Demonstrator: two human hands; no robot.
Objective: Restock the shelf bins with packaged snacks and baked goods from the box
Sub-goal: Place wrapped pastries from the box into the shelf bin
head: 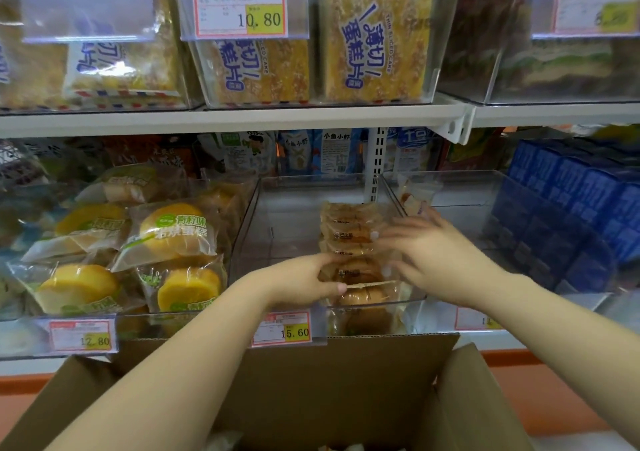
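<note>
Clear shelf bin [291, 208] holds bun packets [349, 229]; left hand [304, 281] pinches them, right hand [433, 260], grip released, presses them flat-fingered.

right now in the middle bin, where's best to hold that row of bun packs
By its two long sides, coming from above: the row of bun packs stands on edge front to back, the clear bin is open-topped, and left hand and right hand flank it.

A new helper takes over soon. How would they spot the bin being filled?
Directly above the open cardboard box, find the 15.60 price tag. The clear bin behind it holds one row of brown bun packets, unlike the yellow cakes left of it.
</note>
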